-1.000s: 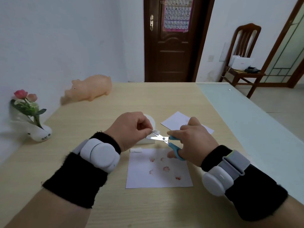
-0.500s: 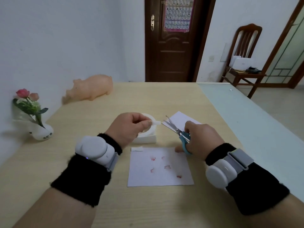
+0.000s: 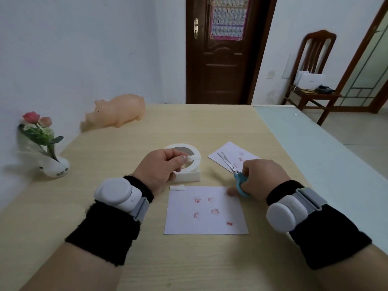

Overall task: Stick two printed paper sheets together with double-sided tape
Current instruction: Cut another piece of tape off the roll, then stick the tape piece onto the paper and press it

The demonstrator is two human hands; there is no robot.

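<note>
White sheets, two: near sheet (image 3: 206, 211) flat between the wrists, tape piece (image 3: 177, 187) on its left far corner; far sheet (image 3: 233, 157) beyond. Left hand (image 3: 160, 172) pinching a tape strip (image 3: 193, 157) over the roll (image 3: 184, 158). Right hand (image 3: 260, 178) gripping scissors (image 3: 232, 170), blades parted, pointing far-left.

No text, label, brand or number is legible. A poster (image 3: 227, 16) on the dark wooden door (image 3: 220, 59) holds a grid of tiny squares, too small to read. Both paper sheets carry only faint red printed marks, with no letters or words on them.
</note>
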